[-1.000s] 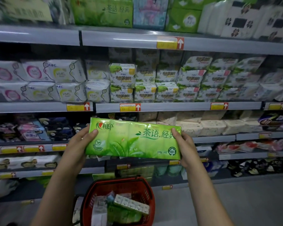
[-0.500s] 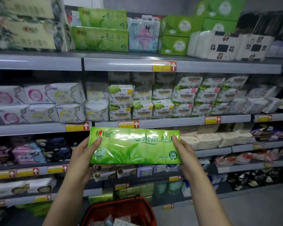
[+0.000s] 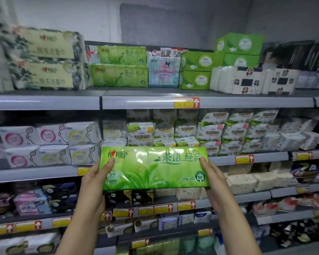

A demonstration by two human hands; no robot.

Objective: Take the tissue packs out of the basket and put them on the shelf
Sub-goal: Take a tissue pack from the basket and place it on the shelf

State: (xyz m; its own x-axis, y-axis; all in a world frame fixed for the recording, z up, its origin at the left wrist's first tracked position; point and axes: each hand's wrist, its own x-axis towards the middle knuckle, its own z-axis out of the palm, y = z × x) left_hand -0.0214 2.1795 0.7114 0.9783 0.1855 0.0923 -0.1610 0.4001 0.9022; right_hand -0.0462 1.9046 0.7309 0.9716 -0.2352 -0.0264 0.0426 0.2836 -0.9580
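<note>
At chest height before the shelves, a green tissue pack (image 3: 155,168) is held flat-on to the camera, well below the top shelf (image 3: 136,102) and in front of the middle shelf edge (image 3: 228,160). The left hand (image 3: 95,183) grips its left end and the right hand (image 3: 213,181) its right end, each with a thumb on the front face and fingers curled behind it, out of sight. So the task looks part way through: this pack is out of the basket but not yet placed, and since the basket is out of view, how many are left cannot be told. Two matching green packs (image 3: 121,68) lie stacked on the top shelf, probably this one's place. That stack sits tight between floral packs (image 3: 44,59) on its left and a pale blue pack (image 3: 163,72) on its right, so the open room is above it. The pack must clear the shelf's front lip on the way up.
</note>
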